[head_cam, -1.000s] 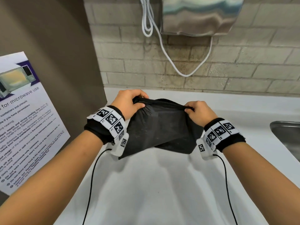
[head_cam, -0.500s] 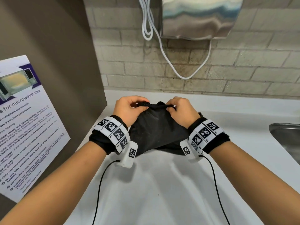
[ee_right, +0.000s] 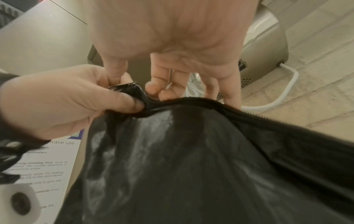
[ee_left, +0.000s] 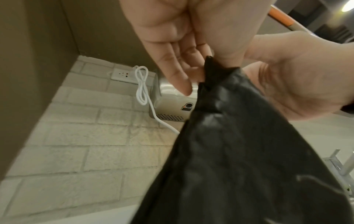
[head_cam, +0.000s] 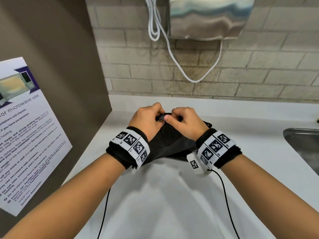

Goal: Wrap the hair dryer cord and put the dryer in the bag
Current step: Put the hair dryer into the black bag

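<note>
The hair dryer is hidden. The soft black fabric bag (head_cam: 170,142) rests bunched on the white tabletop (head_cam: 165,195); left hand (head_cam: 146,120) and right hand (head_cam: 187,123) pinch its gathered top.

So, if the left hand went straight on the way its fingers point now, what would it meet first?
Probably the right hand: the left hand points at it across the black bag top, almost touching. Depth is unclear.

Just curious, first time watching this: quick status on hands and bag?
Left hand and right hand both pinch the top of the black bag. Bag raised over white counter. Dryer not visible. No obstruction.
</note>
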A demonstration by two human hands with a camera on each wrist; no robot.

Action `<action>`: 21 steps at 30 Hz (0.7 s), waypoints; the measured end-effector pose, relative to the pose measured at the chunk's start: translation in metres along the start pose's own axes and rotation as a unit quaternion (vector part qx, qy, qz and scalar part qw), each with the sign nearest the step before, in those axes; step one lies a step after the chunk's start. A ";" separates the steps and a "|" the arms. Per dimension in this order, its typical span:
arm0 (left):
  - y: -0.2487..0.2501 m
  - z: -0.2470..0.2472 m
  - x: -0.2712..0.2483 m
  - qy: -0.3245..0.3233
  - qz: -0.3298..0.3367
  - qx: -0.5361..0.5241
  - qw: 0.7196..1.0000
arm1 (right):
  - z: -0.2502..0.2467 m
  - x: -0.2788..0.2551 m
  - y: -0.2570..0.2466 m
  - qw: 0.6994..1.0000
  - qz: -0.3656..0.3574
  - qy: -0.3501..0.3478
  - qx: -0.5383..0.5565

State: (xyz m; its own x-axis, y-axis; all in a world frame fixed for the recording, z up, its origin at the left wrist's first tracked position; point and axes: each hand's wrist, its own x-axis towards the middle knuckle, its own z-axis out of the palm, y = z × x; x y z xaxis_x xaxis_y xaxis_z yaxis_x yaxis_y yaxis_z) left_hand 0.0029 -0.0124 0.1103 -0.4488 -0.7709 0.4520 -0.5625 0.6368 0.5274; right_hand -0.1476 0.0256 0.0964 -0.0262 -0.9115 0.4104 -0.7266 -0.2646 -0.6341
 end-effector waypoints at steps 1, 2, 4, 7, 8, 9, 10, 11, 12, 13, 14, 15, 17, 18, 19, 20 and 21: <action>0.003 0.000 0.000 -0.008 0.007 0.020 1.000 | 0.000 0.000 0.000 1.000 0.005 -0.007 0.002; 0.006 0.000 0.000 -0.018 0.013 0.038 0.999 | 0.000 0.000 0.001 1.000 0.010 -0.010 0.001; 0.009 0.001 0.001 -0.039 0.018 0.053 0.998 | 0.001 0.000 0.001 1.000 0.019 -0.011 0.001; 0.010 0.002 0.003 -0.061 0.009 0.045 0.997 | 0.001 0.000 0.001 0.999 0.031 -0.022 -0.007; 0.010 0.003 0.003 -0.063 0.003 0.044 0.997 | 0.000 -0.001 0.001 0.999 0.033 -0.028 -0.014; 0.009 0.003 0.004 -0.062 -0.002 0.043 0.997 | -0.001 -0.001 0.000 0.999 0.030 -0.036 -0.020; 0.009 0.003 0.004 -0.060 -0.006 0.042 0.997 | -0.002 -0.001 0.000 0.999 0.021 -0.043 -0.024; 0.009 0.003 0.005 -0.058 -0.006 0.042 0.997 | -0.003 -0.002 0.000 0.998 0.010 -0.050 -0.029; 0.009 0.003 0.005 -0.057 -0.003 0.045 0.997 | -0.004 -0.002 0.000 0.998 -0.002 -0.055 -0.035; 0.008 0.002 0.005 -0.059 0.001 0.049 0.997 | -0.005 -0.002 0.000 0.998 -0.008 -0.057 -0.040; 0.008 0.002 0.005 -0.063 0.007 0.050 0.997 | -0.005 -0.003 0.000 0.998 -0.010 -0.054 -0.042; 0.008 0.001 0.004 -0.065 0.014 0.046 0.997 | -0.005 -0.004 0.001 0.998 -0.009 -0.050 -0.041; 0.007 0.000 0.004 -0.064 0.036 0.033 0.997 | -0.006 -0.005 0.001 0.999 0.007 -0.037 -0.014; 0.007 0.000 0.005 -0.062 0.048 0.029 0.996 | -0.007 -0.005 0.001 0.999 0.019 -0.029 0.010; 0.006 0.001 0.005 -0.062 0.058 0.026 0.996 | -0.006 -0.004 0.001 0.999 0.031 -0.016 0.031; 0.006 0.002 0.006 -0.061 0.064 0.024 0.996 | -0.005 -0.002 0.000 0.998 0.042 0.001 0.040; 0.006 0.003 0.008 -0.056 0.065 0.019 0.996 | -0.005 0.001 0.001 0.997 0.054 0.020 0.042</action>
State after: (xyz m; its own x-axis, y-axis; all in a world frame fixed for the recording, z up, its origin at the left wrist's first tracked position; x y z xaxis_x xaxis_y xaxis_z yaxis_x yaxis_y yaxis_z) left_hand -0.0059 -0.0147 0.1143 -0.5937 -0.6798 0.4304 -0.5189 0.7323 0.4410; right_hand -0.1514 0.0265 0.0997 -0.1297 -0.9230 0.3622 -0.6579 -0.1932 -0.7279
